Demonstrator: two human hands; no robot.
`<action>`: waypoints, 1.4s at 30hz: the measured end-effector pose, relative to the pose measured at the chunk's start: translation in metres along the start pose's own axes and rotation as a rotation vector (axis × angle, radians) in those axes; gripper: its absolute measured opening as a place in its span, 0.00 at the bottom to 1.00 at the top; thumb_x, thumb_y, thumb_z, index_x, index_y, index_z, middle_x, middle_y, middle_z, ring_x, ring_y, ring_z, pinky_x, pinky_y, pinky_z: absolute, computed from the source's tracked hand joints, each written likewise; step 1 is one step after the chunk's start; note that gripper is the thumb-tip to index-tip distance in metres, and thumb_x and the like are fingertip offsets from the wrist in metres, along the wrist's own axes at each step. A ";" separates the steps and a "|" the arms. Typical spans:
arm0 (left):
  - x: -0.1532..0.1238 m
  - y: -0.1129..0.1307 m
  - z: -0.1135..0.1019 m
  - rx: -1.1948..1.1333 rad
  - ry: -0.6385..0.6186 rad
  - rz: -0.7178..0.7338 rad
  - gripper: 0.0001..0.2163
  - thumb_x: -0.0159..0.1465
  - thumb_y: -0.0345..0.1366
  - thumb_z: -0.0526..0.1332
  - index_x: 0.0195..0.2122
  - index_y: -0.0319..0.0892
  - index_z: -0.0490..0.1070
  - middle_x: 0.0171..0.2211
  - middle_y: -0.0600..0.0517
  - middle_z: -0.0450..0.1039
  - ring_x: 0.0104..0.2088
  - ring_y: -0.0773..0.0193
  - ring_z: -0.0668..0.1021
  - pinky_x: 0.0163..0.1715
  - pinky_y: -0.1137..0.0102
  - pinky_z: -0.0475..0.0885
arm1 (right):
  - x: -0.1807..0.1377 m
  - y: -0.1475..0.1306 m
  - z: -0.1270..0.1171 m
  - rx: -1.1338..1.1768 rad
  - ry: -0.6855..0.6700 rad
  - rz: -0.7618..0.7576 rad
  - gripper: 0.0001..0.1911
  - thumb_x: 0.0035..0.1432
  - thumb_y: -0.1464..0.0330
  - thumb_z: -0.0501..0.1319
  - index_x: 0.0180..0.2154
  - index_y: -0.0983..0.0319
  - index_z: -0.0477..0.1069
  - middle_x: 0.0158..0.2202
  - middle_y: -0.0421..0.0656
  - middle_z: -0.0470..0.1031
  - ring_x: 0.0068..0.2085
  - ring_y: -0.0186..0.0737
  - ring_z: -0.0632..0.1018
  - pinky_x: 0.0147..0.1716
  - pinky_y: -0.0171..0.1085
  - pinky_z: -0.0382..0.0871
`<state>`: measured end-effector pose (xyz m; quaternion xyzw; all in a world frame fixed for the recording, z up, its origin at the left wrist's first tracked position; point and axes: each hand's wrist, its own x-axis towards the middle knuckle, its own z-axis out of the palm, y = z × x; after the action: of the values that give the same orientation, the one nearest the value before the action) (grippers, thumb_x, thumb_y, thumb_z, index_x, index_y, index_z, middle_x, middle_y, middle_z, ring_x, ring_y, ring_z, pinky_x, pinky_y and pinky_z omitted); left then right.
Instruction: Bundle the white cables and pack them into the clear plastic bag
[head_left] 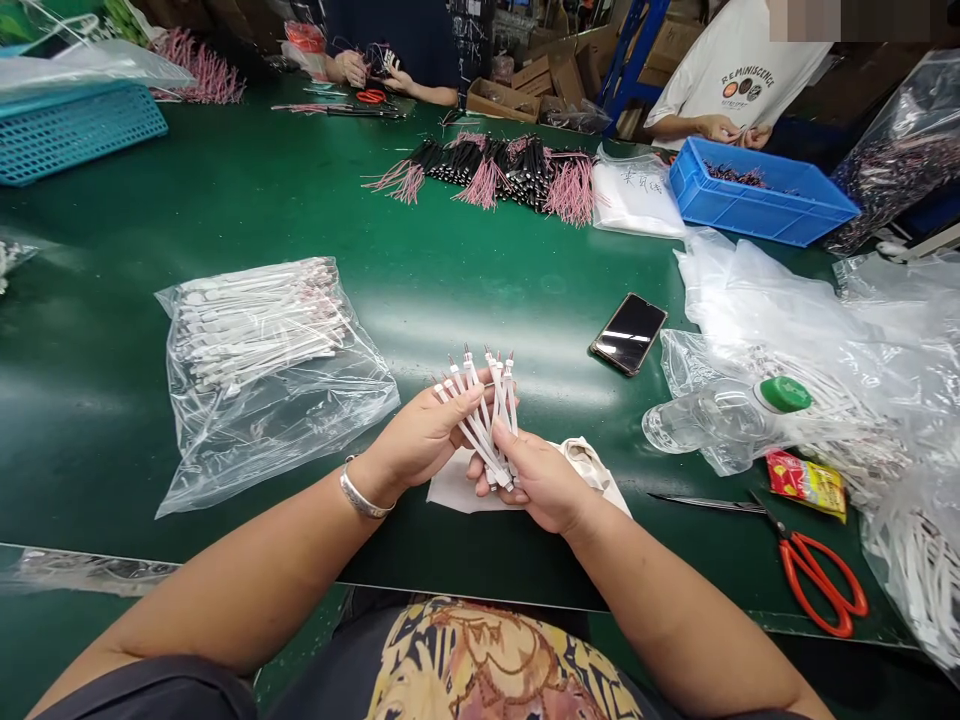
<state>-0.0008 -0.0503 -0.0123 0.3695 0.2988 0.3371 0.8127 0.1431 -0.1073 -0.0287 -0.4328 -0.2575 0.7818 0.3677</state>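
Several white cables [480, 425] with white connector ends are fanned out between my two hands. My left hand [429, 428] grips them from the left, its thumb pressed across the upper part. From the right, my right hand [546, 478] pinches the same bunch lower down, near its bottom ends. Beneath the hands lies a pale cloth or paper piece [457, 488], partly covered by them. A clear plastic bag [300, 400] holding many similar white cables [259, 320] rests to the left of my left hand.
To the right are a phone [630, 333], a clear bottle [705, 418], a red-and-yellow packet [806, 484], orange-handled scissors [817, 580] and bagged white cables [926, 570]. Farther back lie black-and-pink wire bundles [495, 172] and a blue bin [765, 205]. Two people work across the table.
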 end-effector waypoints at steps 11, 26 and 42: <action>0.001 -0.002 -0.002 0.055 -0.002 -0.088 0.17 0.63 0.39 0.59 0.52 0.42 0.70 0.46 0.42 0.75 0.21 0.66 0.77 0.15 0.73 0.69 | 0.002 0.001 -0.002 -0.036 -0.023 0.040 0.22 0.55 0.51 0.58 0.39 0.63 0.68 0.28 0.42 0.73 0.23 0.29 0.73 0.13 0.25 0.45; -0.003 -0.005 0.001 0.070 0.044 -0.095 0.10 0.61 0.40 0.61 0.41 0.41 0.71 0.39 0.45 0.78 0.32 0.58 0.81 0.23 0.71 0.74 | -0.002 -0.003 0.000 -0.237 -0.111 0.032 0.22 0.56 0.51 0.58 0.38 0.64 0.68 0.31 0.43 0.71 0.26 0.32 0.74 0.14 0.25 0.52; -0.002 0.015 -0.003 -0.048 0.119 0.159 0.07 0.62 0.34 0.60 0.41 0.40 0.70 0.39 0.48 0.78 0.43 0.57 0.79 0.48 0.58 0.71 | -0.011 -0.019 -0.016 -0.702 0.039 -0.182 0.20 0.59 0.54 0.55 0.25 0.63 0.68 0.24 0.40 0.70 0.26 0.31 0.71 0.27 0.32 0.63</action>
<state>-0.0092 -0.0429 -0.0015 0.3518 0.3080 0.4287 0.7730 0.1676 -0.1032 -0.0177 -0.5230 -0.5404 0.6014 0.2696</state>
